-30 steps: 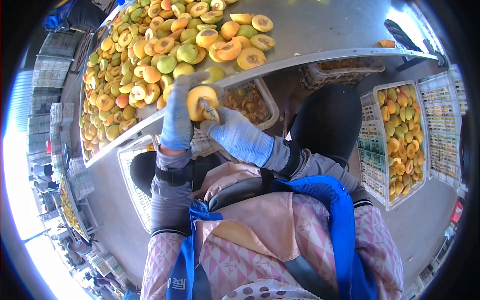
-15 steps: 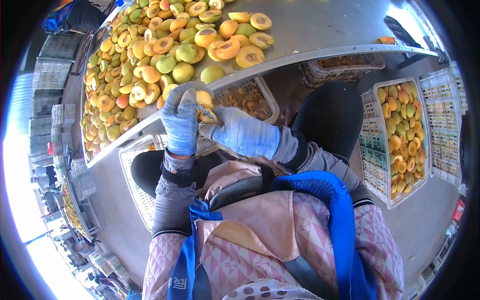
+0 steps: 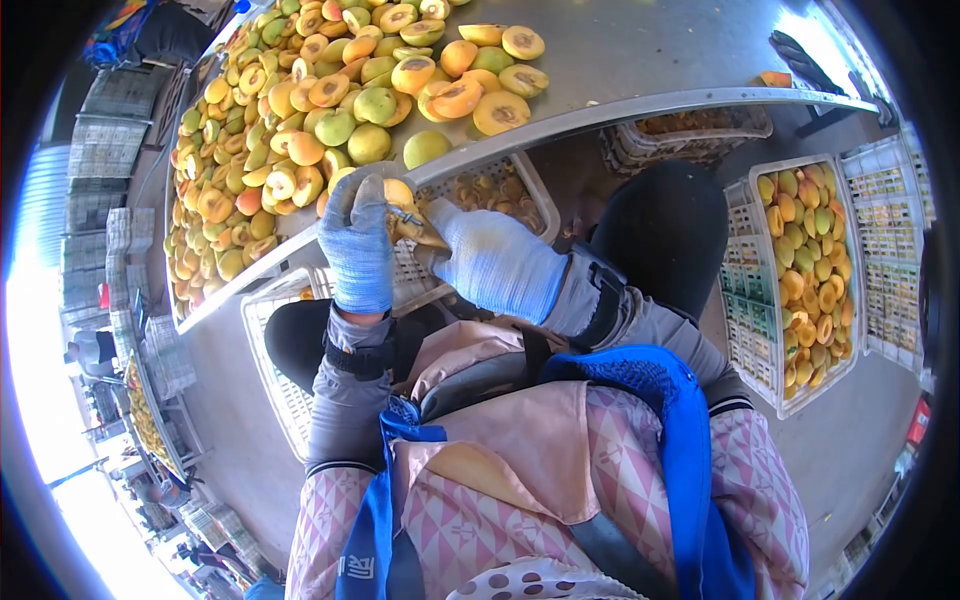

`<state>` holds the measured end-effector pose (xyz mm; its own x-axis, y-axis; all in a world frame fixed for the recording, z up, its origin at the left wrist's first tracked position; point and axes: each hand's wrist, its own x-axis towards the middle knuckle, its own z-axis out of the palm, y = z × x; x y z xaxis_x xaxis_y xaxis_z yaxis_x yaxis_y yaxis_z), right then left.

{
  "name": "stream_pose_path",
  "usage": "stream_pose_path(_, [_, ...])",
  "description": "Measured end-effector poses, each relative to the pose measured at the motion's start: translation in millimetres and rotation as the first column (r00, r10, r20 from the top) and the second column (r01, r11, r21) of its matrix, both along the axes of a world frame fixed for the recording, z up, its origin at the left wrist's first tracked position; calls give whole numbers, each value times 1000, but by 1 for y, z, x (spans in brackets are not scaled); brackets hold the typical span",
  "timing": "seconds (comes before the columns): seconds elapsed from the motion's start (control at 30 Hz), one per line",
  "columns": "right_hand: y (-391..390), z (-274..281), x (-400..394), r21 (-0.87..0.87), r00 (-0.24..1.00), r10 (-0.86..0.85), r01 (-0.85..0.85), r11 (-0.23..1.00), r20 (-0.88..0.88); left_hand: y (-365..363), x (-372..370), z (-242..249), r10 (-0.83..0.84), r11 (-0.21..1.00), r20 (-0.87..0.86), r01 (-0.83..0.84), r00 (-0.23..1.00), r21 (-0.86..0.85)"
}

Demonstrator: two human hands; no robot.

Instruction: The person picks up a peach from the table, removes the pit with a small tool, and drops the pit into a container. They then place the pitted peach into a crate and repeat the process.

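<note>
My left hand [image 3: 358, 245], in a blue and grey knitted glove, is closed around a yellow peach half [image 3: 399, 190] just off the table edge. My right hand [image 3: 500, 262], gloved the same way, pinches a small pitting tool [image 3: 408, 216] between thumb and fingers. Its metal end points left and overlaps the fruit in this view; part of the tool is covered by the fingers. Beyond my hands, a large heap of peach halves [image 3: 300, 130], yellow to green, lies on the metal table [image 3: 620, 50].
Below the table edge sits a crate of pits and scraps [image 3: 545, 205]. A white crate [image 3: 270, 330] stands by my left leg. At the right are a crate of peach halves [image 3: 785, 405] and stacked crates [image 3: 890, 250]. A dark glove [image 3: 800, 60] lies at the table's far right.
The peach half in my left hand has shifted slightly left and up. My right hand has turned a little, its wrist lower and farther right, with the fingers still close to the fruit.
</note>
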<state>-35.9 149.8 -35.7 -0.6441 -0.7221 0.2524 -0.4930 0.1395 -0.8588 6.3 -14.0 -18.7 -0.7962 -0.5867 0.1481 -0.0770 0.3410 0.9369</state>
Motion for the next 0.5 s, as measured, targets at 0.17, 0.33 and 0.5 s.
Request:
stream_pose_path(0.17, [10, 23, -1, 247, 995, 6, 18, 969, -95, 0, -2, 4, -67, 998, 30, 67, 997, 3])
stream_pose_path(0.33, [7, 17, -3, 259, 996, 23, 0, 966, -83, -2, -1, 7, -90, 989, 39, 85, 995, 125])
stream_pose_path(0.5, [2, 2, -4, 110, 997, 56, -63, 992, 60, 4, 3, 6, -41, 998, -65, 44, 997, 40])
